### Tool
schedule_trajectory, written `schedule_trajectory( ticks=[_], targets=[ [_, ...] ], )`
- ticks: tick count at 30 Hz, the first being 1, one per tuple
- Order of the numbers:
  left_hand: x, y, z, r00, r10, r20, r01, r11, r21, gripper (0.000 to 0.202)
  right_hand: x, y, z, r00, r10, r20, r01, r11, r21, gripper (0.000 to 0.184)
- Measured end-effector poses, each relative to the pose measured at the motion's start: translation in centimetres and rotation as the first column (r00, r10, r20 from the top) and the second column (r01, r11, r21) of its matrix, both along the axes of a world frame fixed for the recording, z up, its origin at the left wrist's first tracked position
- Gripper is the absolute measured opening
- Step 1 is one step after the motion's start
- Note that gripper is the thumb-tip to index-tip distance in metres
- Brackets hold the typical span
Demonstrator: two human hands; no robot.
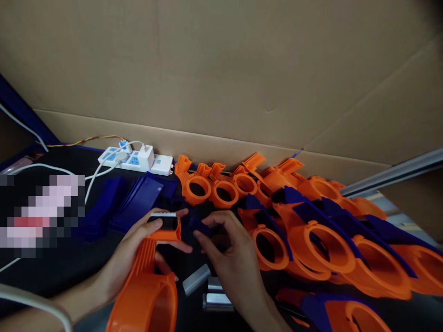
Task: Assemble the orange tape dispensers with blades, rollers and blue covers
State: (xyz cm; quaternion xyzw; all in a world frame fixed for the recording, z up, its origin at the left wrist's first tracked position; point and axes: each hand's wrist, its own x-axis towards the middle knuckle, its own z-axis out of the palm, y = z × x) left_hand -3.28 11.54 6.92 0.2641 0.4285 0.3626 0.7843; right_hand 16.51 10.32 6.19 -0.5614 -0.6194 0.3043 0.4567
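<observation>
My left hand [141, 233] is closed round the neck of an orange tape dispenser [143, 290], its large ring hanging toward me. A serrated metal blade [163, 214] and a black part sit at the dispenser's upper end, with my left thumb against the black part. Just to the right, my right hand [233, 251] is curled in a pinch around a small dark blue plastic piece [199, 225], whose outline is dim and blurred. Short silvery metal strips [196, 279] lie on the black table below, partly covered by my right hand.
Several orange dispenser frames [224, 193] line the back, and others with blue plates [321, 244] crowd the right. Stacked blue plates [138, 198] lie left of centre. A white power strip [134, 159] with cables stands against the cardboard wall [221, 83]. A pixelated patch covers the far left.
</observation>
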Motion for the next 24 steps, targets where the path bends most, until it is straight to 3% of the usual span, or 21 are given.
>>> schedule_trajectory(
  ticks=[4, 7, 10, 17, 24],
  targets=[
    [0.5, -0.7, -0.2, 0.996, 0.090, -0.014, -0.091, 0.990, -0.106, 0.048, -1.0, -0.5, 0.3, 0.980, 0.100, -0.173, -0.115, 0.990, -0.082, 0.016],
    [0.8, -0.7, 0.3, 0.978, 0.188, -0.091, -0.198, 0.973, -0.120, 0.046, -1.2, -1.0, 0.9, 0.961, 0.226, -0.157, -0.246, 0.962, -0.121, 0.017],
    [0.9, -0.5, 1.0, 0.970, 0.209, -0.125, -0.228, 0.959, -0.168, 0.047, -0.7, -1.1, 1.3, 0.953, 0.292, -0.087, -0.300, 0.947, -0.118, 0.027],
    [0.8, -0.1, 1.2, 0.987, 0.146, -0.070, -0.157, 0.971, -0.182, 0.039, 1.2, -0.6, 1.5, 0.888, 0.459, 0.020, -0.454, 0.884, -0.109, 0.044],
    [0.6, -0.2, 1.2, 0.996, 0.074, -0.047, -0.081, 0.981, -0.178, 0.042, 2.6, 0.0, 2.6, 0.851, 0.489, 0.192, -0.479, 0.872, -0.098, 0.047]
  ],
)
